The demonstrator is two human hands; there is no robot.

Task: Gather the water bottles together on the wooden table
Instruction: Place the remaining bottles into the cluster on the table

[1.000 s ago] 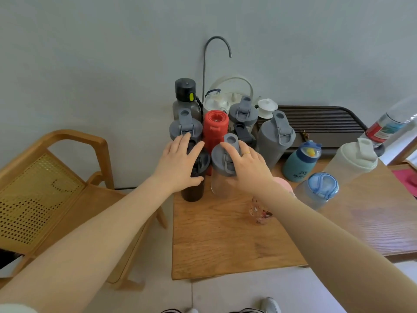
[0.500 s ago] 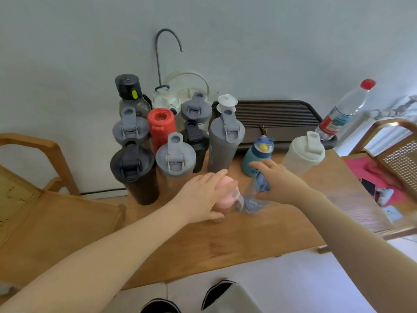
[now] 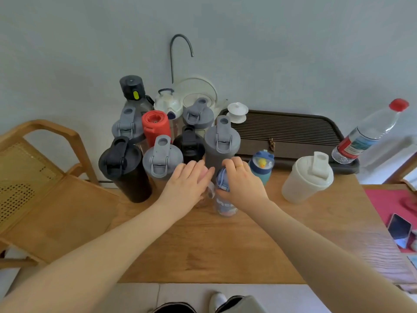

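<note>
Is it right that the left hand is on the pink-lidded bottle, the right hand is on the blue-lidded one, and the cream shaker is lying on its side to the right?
Not quite. The head view shows the cream shaker standing upright on the wooden table, not lying down. The rest holds: left hand on the pink-lidded bottle, right hand on the blue-lidded bottle.

left hand (image 3: pixel 185 186) covers pink-lidded bottle (image 3: pixel 204 177) | right hand (image 3: pixel 242 184) grips blue-lidded bottle (image 3: pixel 223 199) — both touching | bottle cluster at table's (image 3: pixel 225 245) far-left corner — white shaker (image 3: pixel 308 177) apart, right
</note>
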